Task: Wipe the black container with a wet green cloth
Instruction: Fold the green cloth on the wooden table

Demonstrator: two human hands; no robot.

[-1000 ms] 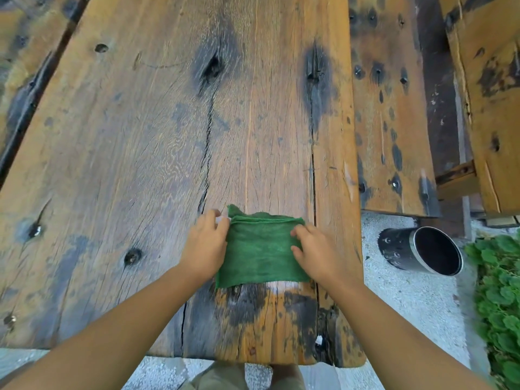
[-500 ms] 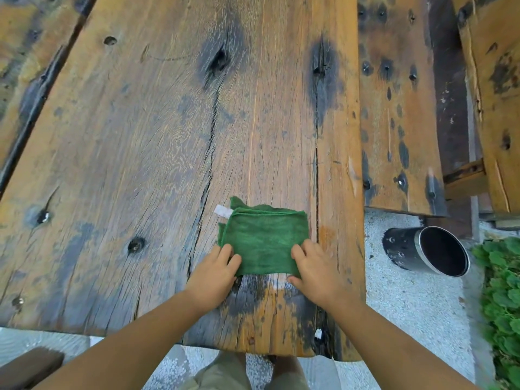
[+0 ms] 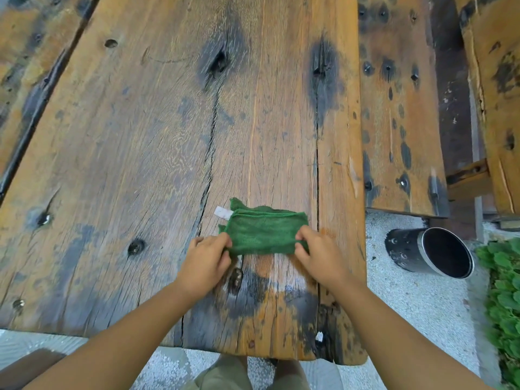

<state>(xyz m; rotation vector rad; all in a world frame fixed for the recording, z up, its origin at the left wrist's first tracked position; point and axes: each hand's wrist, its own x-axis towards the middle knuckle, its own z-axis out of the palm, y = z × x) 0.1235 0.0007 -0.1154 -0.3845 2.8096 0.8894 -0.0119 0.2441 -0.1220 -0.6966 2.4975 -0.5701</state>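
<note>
On the wooden table (image 3: 140, 164), two hands, left (image 3: 206, 256) and right (image 3: 320, 253), pinch one green cloth (image 3: 264, 235).

Cloth (image 3: 264, 235) on surface (image 3: 140, 164); container (image 3: 427, 253) on ground (image 3: 408, 305).
Cloth lies by the surface's near edge, left hand (image 3: 206, 260) pinching its left end, right hand (image 3: 320, 254) its right. Container on its side, right of the surface, left of plants (image 3: 503, 277).

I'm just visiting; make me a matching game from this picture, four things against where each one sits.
Things: 1 green cloth; 2 black container; 3 white tag; 4 leafy plants.
Places: A on its side on the ground; B at the right edge; C on the wooden table; D at the cloth's far left corner.
Pairs: 1-C, 2-A, 3-D, 4-B.
</note>
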